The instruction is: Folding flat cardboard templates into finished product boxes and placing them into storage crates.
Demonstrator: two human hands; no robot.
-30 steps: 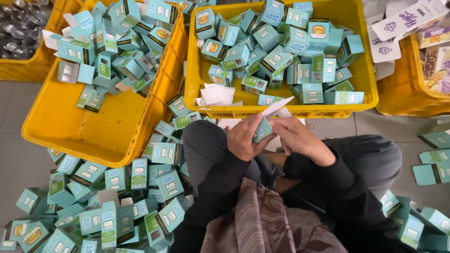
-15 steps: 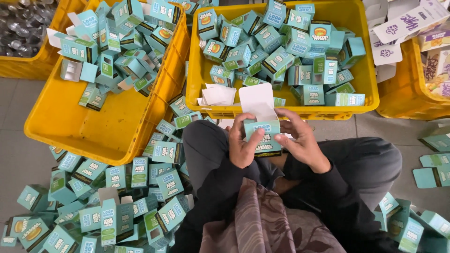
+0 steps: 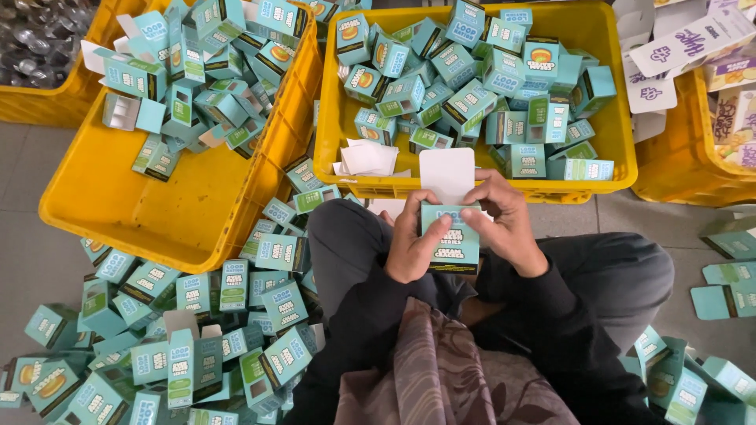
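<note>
We see a teal carton [image 3: 454, 236] with a white flap, dark band and green base. Crates [image 3: 189, 212] are bright yellow. Loose boxes [image 3: 197, 346] are teal with green or orange patches. Folded paper slips [image 3: 366, 157] are white. Sleeves [image 3: 378, 315] are black; the cloth [image 3: 449, 378] is brown-mauve with a leaf pattern. The floor [image 3: 31, 236] is grey tile.

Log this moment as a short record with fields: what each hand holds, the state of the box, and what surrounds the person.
Left hand: grips the left side of a small teal cardboard box
Right hand: holds the box's right side, fingers at its top
Box state: upright, white top flap open
Ahead: yellow plastic crate holding many similar boxes
Left: second yellow crate, partly filled
Floor: pile of teal boxes at the person's left
</note>
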